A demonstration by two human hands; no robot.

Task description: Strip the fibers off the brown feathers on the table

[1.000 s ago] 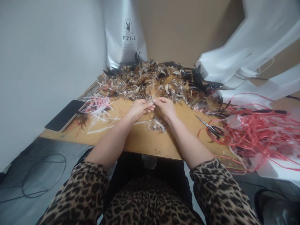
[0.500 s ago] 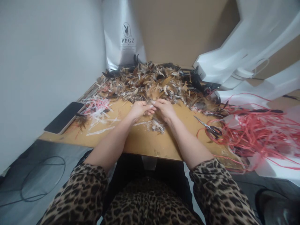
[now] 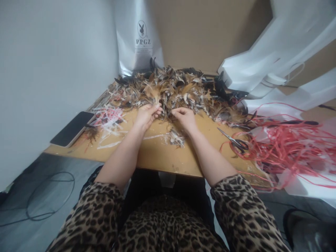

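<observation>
A big heap of brown, black and white feathers [image 3: 173, 87] covers the back of the wooden table [image 3: 157, 157]. My left hand [image 3: 147, 115] is at the heap's front edge, its fingers pinched on a tuft of brown feathers [image 3: 153, 92] that stands up from them. My right hand [image 3: 185, 117] lies a little to the right, fingers curled and pinching among the feathers; what it holds is too small to name. A small clump of pale feathers [image 3: 174, 137] lies on the table between my wrists.
Scissors [image 3: 235, 140] lie right of my right arm, beside a tangle of red string [image 3: 288, 147]. White and pink strips [image 3: 109, 119] and a dark phone [image 3: 72, 128] lie at the left. A silver bag [image 3: 139, 38] stands behind the heap, white bags [image 3: 275, 59] at the right.
My hands were pinched together at the heap's edge; now they have parted, the left one moving left and up with a tuft of feathers.
</observation>
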